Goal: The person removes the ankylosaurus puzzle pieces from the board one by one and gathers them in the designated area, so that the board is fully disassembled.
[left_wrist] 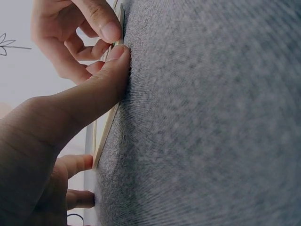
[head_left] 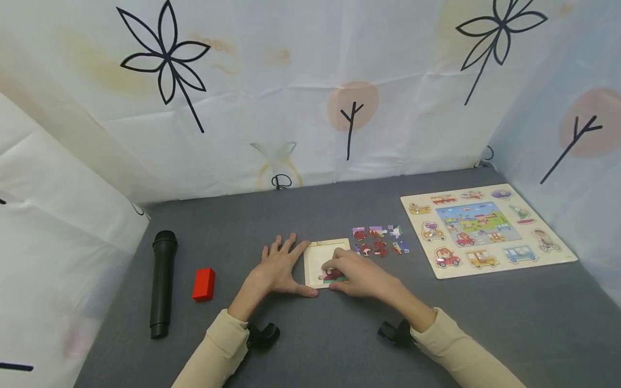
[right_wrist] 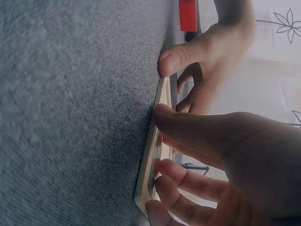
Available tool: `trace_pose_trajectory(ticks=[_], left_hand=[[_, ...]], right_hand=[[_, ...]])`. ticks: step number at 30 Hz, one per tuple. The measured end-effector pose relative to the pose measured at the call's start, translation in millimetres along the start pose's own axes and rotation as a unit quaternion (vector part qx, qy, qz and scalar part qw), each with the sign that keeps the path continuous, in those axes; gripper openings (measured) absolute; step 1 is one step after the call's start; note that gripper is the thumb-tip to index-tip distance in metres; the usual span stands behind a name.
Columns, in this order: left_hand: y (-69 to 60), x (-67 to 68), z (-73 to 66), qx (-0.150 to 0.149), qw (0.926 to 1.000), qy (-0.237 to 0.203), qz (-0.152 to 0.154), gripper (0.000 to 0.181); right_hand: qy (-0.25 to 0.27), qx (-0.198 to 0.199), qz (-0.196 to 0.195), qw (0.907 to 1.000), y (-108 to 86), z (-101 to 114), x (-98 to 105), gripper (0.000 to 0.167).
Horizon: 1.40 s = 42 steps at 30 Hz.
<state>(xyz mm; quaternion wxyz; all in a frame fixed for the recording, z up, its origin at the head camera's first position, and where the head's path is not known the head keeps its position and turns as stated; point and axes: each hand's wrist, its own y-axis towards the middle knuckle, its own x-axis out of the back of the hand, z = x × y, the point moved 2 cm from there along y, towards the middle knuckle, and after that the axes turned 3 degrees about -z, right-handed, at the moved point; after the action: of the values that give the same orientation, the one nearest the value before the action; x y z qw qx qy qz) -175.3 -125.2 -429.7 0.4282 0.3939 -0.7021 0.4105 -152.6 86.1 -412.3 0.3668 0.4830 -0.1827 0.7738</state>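
Note:
A small square wooden puzzle tray [head_left: 327,249] lies flat on the grey table between both hands. My left hand [head_left: 280,269] is spread along its left side, the thumb by the near left corner and fingertips at the far edge. Inside the tray, at the near right, lie dark red and green jigsaw pieces [head_left: 332,274], partly covered. My right hand [head_left: 361,274] curls over them, index finger on a jigsaw piece and thumb [right_wrist: 164,115] at the tray's near rim. How firmly that piece is pinched is hidden. More jigsaw pieces [head_left: 380,247] lie beyond the right hand.
To the right lies a large wooden board [head_left: 473,265] with vehicle pictures. A red block [head_left: 204,284] and a black microphone [head_left: 163,285] are on the left. White patterned cloth [head_left: 291,108] hangs behind the table [head_left: 310,345].

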Motion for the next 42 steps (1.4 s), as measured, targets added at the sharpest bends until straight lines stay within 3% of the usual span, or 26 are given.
trace_pose_trajectory(ticks=[12,23,29,42], left_hand=[[1.6,4.2,-2.4,-0.013,0.9999,0.001,0.004,0.117],[1.0,7.5,-4.1,-0.028,0.9985,-0.005,-0.046,0.109],[1.5,9.1,-4.3,-0.035,0.9982,0.009,-0.048,0.108],[-1.5,10.1,-8.1,-0.017,0.9975,0.045,-0.051,0.109]], right_hand=[[0.018,-0.011,0.014,0.9997,1.2,-1,-2,0.031],[0.024,-0.014,0.019,0.9994,3.0,-1,-4,0.029],[0.025,-0.008,0.014,0.9996,2.6,-2,-4,0.031],[0.054,-0.005,0.011,0.9985,3.8,-4,-4,0.029]])
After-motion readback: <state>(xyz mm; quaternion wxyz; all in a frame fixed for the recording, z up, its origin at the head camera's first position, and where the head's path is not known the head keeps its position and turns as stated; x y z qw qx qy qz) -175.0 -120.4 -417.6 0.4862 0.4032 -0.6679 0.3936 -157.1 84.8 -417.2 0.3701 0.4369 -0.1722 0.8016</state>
